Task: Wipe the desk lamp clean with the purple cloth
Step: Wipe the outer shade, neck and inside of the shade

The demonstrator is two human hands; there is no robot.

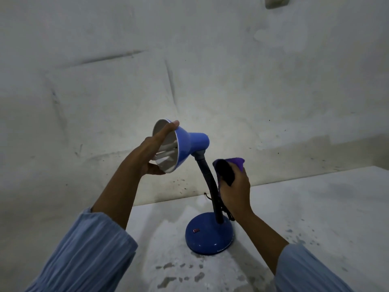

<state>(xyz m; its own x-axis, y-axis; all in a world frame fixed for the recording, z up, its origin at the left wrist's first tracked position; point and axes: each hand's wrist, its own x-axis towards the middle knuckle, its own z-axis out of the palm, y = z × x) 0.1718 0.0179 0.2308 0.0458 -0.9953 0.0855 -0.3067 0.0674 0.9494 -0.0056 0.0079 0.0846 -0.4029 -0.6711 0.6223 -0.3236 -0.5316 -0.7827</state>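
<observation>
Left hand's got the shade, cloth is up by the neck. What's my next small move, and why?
Probably slide the purple cloth down along the flexible neck. The right hand already holds the cloth bunched beside the neck's upper part, and the left hand steadies the shade by its rim, so the lamp should not tip on its base.

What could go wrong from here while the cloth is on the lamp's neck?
1. The left hand grips the shade at its open rim, close to the bare bulb; a slip could knock it.
2. The right hand presses the purple cloth against the flexible neck; a hard stroke could bend it or tip the base.
3. The cord behind the neck might snag the cloth.
</observation>
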